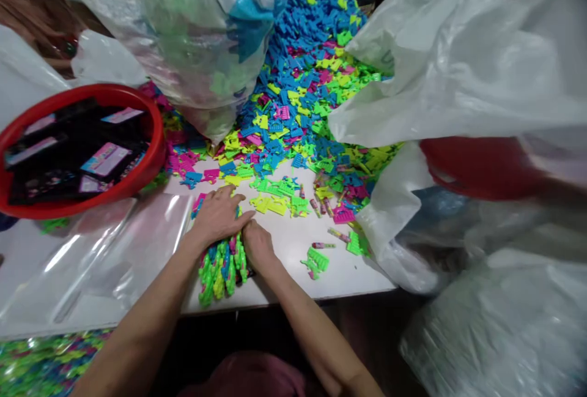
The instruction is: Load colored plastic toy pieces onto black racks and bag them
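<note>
My left hand (217, 216) lies across a bundle of small colourful plastic pieces (222, 265), green, yellow, blue and pink, and its fingers curl over the bundle's top. Pressed against the bundle's right side is my right hand (259, 245), its fingers closed; what they hold is hidden. Something dark shows under the bundle at the table edge. Right of my hands lie loose green comb-like pieces (317, 261) and a small printed tube (323, 245). Beyond them, yellow comb-like pieces (270, 204) rest on the white table (284, 244).
A large heap of comb-like pieces (298, 73) covers the back. At left stands a red basin (158, 146) holding black printed packets (105, 158), with clear plastic bags (92, 262) before it. Big translucent sacks (183, 36) hang behind and at right. A blurred red object (477, 167) is at right.
</note>
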